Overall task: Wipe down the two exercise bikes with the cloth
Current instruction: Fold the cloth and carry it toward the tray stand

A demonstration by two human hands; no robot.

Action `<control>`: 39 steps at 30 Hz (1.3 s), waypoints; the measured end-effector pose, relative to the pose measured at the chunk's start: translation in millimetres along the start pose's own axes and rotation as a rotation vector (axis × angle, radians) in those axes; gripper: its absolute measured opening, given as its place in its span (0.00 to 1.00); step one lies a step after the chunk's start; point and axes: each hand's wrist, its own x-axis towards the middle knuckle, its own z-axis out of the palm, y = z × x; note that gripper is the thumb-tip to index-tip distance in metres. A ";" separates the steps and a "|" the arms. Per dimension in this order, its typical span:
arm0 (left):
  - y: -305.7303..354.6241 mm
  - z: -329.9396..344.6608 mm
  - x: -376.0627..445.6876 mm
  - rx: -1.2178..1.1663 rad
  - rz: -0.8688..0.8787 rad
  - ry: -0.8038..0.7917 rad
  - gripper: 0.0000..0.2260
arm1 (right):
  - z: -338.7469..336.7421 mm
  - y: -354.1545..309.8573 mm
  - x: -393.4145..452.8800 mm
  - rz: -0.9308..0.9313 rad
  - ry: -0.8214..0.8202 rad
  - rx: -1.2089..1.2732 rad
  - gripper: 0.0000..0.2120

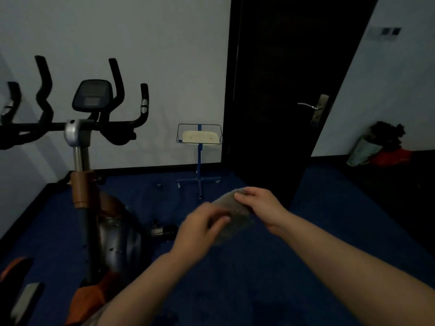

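Note:
A grey cloth is stretched between both hands above the blue floor, right of centre. My left hand grips its near lower edge and my right hand pinches its far upper edge. An orange and silver exercise bike with black handlebars and a dark console stands to the left, apart from the hands. At the far left edge another set of black handlebars shows; whether it belongs to a second bike I cannot tell. The room is dim.
A blue stand with a wire-rimmed tray stands against the white wall behind the hands. A dark door with a metal handle is on the right. A bundle of red and green things lies by the right wall. Blue carpet covers the floor.

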 end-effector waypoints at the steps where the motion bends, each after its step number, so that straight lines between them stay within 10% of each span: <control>1: 0.8 -1.2 17.8 -0.036 -0.040 0.067 0.12 | -13.4 -3.9 8.8 -0.038 -0.029 -0.023 0.06; 6: 4.2 -0.9 97.1 -0.078 -0.192 -0.290 0.15 | -66.7 -31.9 50.1 -0.208 -0.249 -0.176 0.08; 14: -11.5 -11.9 207.9 0.179 -0.138 -0.344 0.10 | -105.9 -65.8 138.6 -0.355 -0.257 -0.764 0.18; 26: -158.3 -65.1 400.1 0.417 -0.342 -0.382 0.16 | -84.0 -82.0 377.4 -0.361 -0.121 -1.132 0.06; 39: -294.4 -52.0 549.1 0.457 -0.451 -0.368 0.07 | -117.2 -67.1 584.7 -0.175 -0.109 -1.058 0.06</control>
